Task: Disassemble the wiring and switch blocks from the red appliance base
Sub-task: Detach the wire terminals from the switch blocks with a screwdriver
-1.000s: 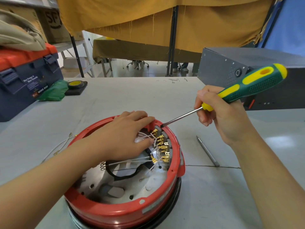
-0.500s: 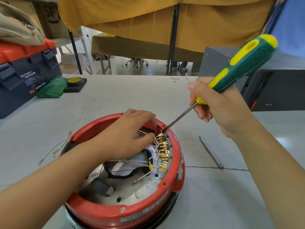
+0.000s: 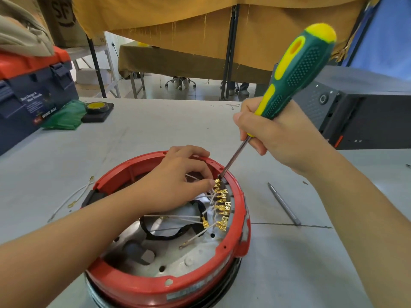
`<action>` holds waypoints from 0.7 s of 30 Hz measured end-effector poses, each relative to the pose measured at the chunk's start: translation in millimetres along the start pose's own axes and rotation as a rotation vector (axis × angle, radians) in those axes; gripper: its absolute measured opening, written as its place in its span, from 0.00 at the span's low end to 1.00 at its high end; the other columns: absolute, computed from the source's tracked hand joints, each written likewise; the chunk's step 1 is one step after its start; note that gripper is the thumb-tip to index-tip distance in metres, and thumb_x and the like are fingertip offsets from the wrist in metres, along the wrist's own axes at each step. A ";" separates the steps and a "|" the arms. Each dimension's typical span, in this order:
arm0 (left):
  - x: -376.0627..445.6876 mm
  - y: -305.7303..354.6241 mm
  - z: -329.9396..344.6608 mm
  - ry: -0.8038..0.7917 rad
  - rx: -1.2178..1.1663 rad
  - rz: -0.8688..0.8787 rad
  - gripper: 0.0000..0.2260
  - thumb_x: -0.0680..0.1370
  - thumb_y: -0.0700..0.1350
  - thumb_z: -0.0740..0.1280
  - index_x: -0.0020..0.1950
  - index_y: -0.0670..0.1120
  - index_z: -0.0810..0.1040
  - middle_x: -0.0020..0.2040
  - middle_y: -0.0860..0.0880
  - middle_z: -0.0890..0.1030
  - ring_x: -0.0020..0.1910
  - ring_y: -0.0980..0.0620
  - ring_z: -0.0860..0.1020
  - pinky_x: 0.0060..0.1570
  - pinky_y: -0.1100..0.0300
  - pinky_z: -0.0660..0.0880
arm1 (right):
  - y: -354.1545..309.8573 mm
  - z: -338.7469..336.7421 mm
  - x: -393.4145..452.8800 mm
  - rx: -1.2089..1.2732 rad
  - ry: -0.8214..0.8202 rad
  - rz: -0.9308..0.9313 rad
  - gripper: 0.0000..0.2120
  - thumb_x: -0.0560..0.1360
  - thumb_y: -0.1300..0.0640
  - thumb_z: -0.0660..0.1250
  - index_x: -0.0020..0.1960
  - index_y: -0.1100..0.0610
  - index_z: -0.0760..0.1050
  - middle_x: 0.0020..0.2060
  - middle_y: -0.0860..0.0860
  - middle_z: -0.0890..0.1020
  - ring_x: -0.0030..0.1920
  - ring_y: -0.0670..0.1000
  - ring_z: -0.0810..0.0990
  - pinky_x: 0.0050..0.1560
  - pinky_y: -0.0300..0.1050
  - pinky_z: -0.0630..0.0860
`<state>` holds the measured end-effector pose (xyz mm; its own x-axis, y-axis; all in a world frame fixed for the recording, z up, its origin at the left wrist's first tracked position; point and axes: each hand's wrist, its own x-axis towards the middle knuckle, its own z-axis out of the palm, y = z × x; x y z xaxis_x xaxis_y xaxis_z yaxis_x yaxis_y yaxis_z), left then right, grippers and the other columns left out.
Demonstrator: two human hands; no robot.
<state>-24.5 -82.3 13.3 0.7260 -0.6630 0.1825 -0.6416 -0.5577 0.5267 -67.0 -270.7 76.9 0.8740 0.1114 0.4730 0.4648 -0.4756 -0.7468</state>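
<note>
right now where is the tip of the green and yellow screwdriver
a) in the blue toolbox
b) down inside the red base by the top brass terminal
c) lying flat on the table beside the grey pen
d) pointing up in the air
b: the right hand grips the screwdriver with its shaft angled down, its tip inside the red base at the top of the row of brass terminals, close to the left hand.

Right hand (image 3: 282,138) grips the screwdriver (image 3: 295,72), tip inside the red base (image 3: 155,287); left hand (image 3: 175,183) pinches white wires (image 3: 173,217).
</note>
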 end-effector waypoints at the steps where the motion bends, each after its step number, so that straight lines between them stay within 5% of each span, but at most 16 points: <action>1: -0.1 0.3 0.0 0.000 -0.001 0.001 0.04 0.74 0.53 0.66 0.42 0.57 0.80 0.65 0.61 0.67 0.68 0.58 0.59 0.64 0.62 0.56 | -1.6 1.1 2.5 -0.023 -0.017 -0.005 0.16 0.76 0.62 0.63 0.31 0.69 0.68 0.17 0.45 0.68 0.21 0.41 0.71 0.28 0.26 0.64; 6: -0.5 0.7 0.1 0.007 -0.004 0.006 0.03 0.74 0.52 0.66 0.42 0.57 0.80 0.66 0.59 0.68 0.68 0.57 0.60 0.67 0.59 0.58 | -4.3 8.7 15.5 -0.069 -0.024 -0.019 0.18 0.75 0.65 0.63 0.27 0.58 0.65 0.17 0.43 0.68 0.21 0.42 0.69 0.26 0.28 0.63; 21: 0.5 1.2 0.7 0.008 -0.026 -0.012 0.03 0.74 0.53 0.67 0.40 0.58 0.78 0.65 0.62 0.68 0.67 0.60 0.59 0.63 0.62 0.57 | 33.1 0.8 3.4 0.374 0.169 0.227 0.12 0.68 0.59 0.60 0.26 0.58 0.65 0.16 0.48 0.59 0.21 0.50 0.53 0.25 0.37 0.56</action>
<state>-25.1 -83.7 13.4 0.7355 -0.6525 0.1822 -0.6262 -0.5521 0.5504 -48.5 -285.4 53.4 0.9385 -0.1176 0.3247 0.3109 -0.1213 -0.9427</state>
